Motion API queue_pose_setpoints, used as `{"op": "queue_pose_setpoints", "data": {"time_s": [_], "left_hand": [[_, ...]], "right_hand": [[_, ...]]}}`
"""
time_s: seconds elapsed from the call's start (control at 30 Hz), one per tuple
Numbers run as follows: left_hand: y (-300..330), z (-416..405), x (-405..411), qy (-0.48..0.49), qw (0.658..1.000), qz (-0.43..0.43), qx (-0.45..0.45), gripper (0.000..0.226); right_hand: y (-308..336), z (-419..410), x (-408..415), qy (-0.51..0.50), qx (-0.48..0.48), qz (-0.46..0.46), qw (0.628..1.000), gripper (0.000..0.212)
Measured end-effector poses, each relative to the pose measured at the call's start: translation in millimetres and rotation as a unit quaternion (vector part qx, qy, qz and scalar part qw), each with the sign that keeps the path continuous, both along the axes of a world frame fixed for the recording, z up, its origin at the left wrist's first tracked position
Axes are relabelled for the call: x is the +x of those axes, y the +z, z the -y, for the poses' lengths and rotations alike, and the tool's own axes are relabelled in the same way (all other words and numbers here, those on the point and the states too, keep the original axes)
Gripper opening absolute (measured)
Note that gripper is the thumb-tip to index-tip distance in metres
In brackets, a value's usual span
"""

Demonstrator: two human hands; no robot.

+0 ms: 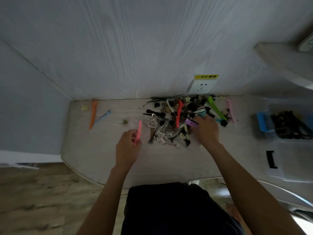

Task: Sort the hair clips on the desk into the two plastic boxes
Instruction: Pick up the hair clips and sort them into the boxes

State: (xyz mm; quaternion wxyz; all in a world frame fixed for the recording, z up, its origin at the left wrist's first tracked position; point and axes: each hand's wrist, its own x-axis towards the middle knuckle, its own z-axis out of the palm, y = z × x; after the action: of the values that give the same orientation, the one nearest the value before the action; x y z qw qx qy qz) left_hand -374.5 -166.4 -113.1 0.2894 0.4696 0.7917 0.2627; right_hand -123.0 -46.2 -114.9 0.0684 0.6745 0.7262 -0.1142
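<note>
A heap of mixed hair clips [177,119] lies at the back of the pale desk [94,150], below a wall socket. My left hand [127,147] holds a long pink clip [138,133] just left of the heap. At the heap's right side my right hand [205,131] closes its fingers on a purple clip [191,122]. An orange clip [93,114], a blue clip [103,116] and a small cream clip [84,108] lie apart at the far left. A clear plastic box [288,123] with a blue latch holds dark clips at the right edge.
A white wall socket [202,85] with a yellow label sits on the wall behind the heap. A clear lid or second box [291,160] with a black mark lies at the right front. The desk's front edge curves near my body; floor shows lower left.
</note>
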Motion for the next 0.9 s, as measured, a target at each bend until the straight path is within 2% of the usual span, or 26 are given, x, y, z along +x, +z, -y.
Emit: {"op": "queue_pose_setpoints", "data": {"time_s": [0.13,0.23,0.37,0.47,0.53,0.63,0.73,0.8,0.9], "left_hand": [[8,-18,21,-0.103,0.993,0.02,0.048,0.035],[9,-45,42,-0.159,0.986,0.004,0.043,0.037],[13,-84,73,-0.161,0.986,0.007,0.034,0.035],[17,-110,88,-0.136,0.989,0.048,0.026,0.035],[14,-125,95,-0.14,0.989,0.046,0.007,0.04],[7,-139,101,-0.192,0.977,-0.088,-0.025,0.048],[7,-145,105,-0.213,0.959,-0.182,-0.046,0.043],[8,-147,103,-0.206,0.959,-0.188,-0.054,0.04],[12,-143,98,-0.194,0.975,-0.105,-0.036,0.039]], "right_hand": [[5,-4,3,0.022,0.017,-0.008,1.0,0.035],[14,-3,10,0.006,0.061,-0.074,0.995,0.026],[22,0,25,-0.044,0.103,-0.181,0.977,0.027],[25,11,34,-0.077,0.064,-0.245,0.964,0.025],[20,19,37,-0.065,0.016,-0.227,0.972,0.02],[9,27,33,-0.016,-0.052,-0.177,0.983,0.033],[8,22,25,-0.002,-0.039,-0.103,0.994,0.039],[9,17,26,0.015,-0.022,-0.056,0.998,0.036],[12,12,34,-0.008,-0.049,-0.079,0.996,0.032]]}}
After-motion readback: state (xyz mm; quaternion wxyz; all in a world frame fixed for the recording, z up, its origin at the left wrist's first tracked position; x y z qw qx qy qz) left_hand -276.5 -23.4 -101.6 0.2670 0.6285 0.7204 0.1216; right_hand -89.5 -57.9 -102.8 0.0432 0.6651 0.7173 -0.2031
